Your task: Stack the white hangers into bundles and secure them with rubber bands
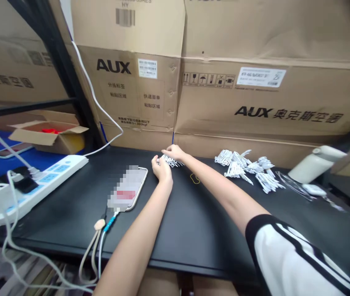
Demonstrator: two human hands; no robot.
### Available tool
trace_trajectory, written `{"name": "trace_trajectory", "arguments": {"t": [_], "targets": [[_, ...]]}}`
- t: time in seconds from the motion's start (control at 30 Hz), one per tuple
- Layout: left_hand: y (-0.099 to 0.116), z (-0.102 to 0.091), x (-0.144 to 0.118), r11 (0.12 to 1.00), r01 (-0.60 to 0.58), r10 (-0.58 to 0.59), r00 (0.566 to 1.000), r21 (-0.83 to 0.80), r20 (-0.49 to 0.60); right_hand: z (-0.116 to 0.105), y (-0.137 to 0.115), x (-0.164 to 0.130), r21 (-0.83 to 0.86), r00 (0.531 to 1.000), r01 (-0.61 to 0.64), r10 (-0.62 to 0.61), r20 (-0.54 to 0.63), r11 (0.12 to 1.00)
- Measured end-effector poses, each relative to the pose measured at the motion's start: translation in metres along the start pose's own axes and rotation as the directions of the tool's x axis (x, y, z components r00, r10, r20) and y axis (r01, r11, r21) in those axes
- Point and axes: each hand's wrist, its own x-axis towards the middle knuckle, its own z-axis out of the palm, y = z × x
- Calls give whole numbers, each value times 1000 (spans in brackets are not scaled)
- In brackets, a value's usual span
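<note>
My left hand [163,169] is curled around the near left side of a cluster of thin white bent pieces [173,162], low over the black table. Reaching in from the right, my right hand [175,153] has its fingers closed at the far side of the same cluster; its fingertips are partly hidden. The pieces look like small plastic hooks, too small to name surely. A yellow rubber band [195,178] lies just right of my hands. Several bundles of similar white pieces [238,169] are heaped farther right.
Left of my hands lies a phone [139,187] with a charging cable [110,224]. A power strip [65,166] and an open carton [56,139] are at the left. A white bottle [312,166] and a white earphone case [314,190] stand right. Cardboard walls [205,142] back the table.
</note>
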Motion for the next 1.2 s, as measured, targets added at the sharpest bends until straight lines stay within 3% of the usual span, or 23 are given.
{"name": "trace_trajectory", "arguments": {"t": [0.13,0.27,0.33,0.4,0.43,0.5,0.57,0.6,0.63,0.67,0.77,0.87,0.97,1.07,1.13,1.2], "targets": [[-4,0,6,1000,5,-5,1000,-12,-4,-9,-5,-13,-76,994,-29,21,-109,997],[1,-1,3,1000,-21,21,1000,-12,1,-32,1,-44,-112,977,-18,-7,-211,993],[6,-3,-2,997,-82,82,996,7,-21,-45,10,-69,-89,954,42,-66,-292,995],[12,-3,-10,971,-233,235,972,46,-21,-57,21,-101,-42,942,87,-96,-320,995],[15,-3,-15,948,-317,316,948,29,44,-63,27,-118,-15,941,99,-99,-324,995],[19,-2,-27,920,-387,386,857,-67,342,-72,39,-152,46,938,98,-77,-339,994],[20,-1,-39,921,-384,321,662,-62,677,-81,51,-184,93,929,69,-30,-370,993],[20,0,-45,925,-381,242,582,-2,776,-86,57,-198,102,919,62,-17,-393,993],[18,1,-49,920,-385,163,536,68,828,-91,62,-210,92,901,66,-19,-433,994],[16,2,-52,904,-415,136,510,104,849,-96,69,-220,59,883,74,-38,-469,996],[9,5,-55,852,-510,182,503,120,845,-113,88,-239,-32,806,47,-56,-589,998],[6,6,-53,852,-509,153,466,122,872,-128,110,-244,-76,738,-40,-22,-675,996],[13,4,-55,917,-384,75,428,106,901,-132,129,-245,-91,734,-133,36,-678,987],[27,-1,-60,977,-188,-33,321,98,947,-126,141,-245,-65,761,-238,145,-633,969],[36,-5,-62,978,-159,-84,288,134,954,-121,145,-244,-57,779,-268,181,-600,962],[42,-8,-64,970,-162,-142,226,181,964,-118,146,-244,-52,786,-267,186,-590,962]]}}
